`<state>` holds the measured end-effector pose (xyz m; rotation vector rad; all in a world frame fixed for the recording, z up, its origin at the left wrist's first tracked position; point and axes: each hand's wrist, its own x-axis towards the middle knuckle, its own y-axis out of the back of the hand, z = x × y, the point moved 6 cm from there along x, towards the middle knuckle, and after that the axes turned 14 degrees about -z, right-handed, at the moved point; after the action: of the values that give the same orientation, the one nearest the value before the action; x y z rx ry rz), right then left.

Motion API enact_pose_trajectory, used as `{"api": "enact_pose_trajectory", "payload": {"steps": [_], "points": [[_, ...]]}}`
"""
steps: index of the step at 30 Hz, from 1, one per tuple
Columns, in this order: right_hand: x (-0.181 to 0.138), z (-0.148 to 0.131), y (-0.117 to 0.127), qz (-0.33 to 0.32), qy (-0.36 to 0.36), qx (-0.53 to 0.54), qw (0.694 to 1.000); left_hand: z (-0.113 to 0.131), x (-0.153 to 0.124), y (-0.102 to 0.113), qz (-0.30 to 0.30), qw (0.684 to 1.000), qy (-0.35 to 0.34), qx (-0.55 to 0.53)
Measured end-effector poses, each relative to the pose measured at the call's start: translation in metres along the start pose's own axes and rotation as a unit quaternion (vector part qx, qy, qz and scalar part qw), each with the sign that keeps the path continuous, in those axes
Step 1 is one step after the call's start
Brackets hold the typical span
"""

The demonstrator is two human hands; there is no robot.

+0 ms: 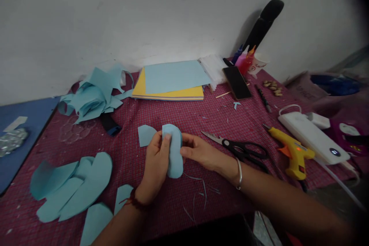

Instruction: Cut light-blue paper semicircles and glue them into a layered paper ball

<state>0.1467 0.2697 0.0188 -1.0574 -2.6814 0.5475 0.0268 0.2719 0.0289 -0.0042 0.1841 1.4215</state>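
Between my two hands is a small stack of light blue paper cutouts [175, 155], long with rounded ends. My left hand [157, 157] grips its left side, thumb lying over the front. From the right, my right hand [198, 150] pinches the stack's edge between thumb and fingers. Just behind my left hand lies another blue paper piece [146, 135] with a curved side. Black-handled scissors [235, 147] rest to the right of my right hand, blades pointing left. More rounded blue cutouts [86, 188] are piled at the lower left.
Blue paper scraps [95, 92] heap at the back left, beside stacked blue and yellow sheets [175, 77]. At right are a phone [236, 82], a marker [263, 99], a yellow glue gun [294, 152] and a white power bank [314, 136]. Thin trimmings dot the checked cloth [184, 113].
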Motion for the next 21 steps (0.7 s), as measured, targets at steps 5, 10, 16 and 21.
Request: {"api": "enact_pose_trajectory", "payload": {"steps": [5, 10, 16, 21], "points": [[0.000, 0.003, 0.000, -0.003, 0.005, 0.033, 0.999, -0.001, 0.000, 0.001, 0.010, 1.000, 0.007, -0.014], [0.001, 0.006, 0.000, -0.002, 0.005, 0.037, 0.999, 0.002, -0.002, -0.001, 0.005, 0.999, 0.000, -0.034], [0.001, 0.006, 0.000, -0.001, 0.005, 0.044, 0.999, 0.000, 0.002, -0.001, -0.016, 1.000, -0.019, 0.016], [0.000, 0.004, 0.002, 0.017, -0.012, 0.013, 1.000, 0.009, 0.006, 0.011, 0.047, 0.981, -0.105, 0.159]]}}
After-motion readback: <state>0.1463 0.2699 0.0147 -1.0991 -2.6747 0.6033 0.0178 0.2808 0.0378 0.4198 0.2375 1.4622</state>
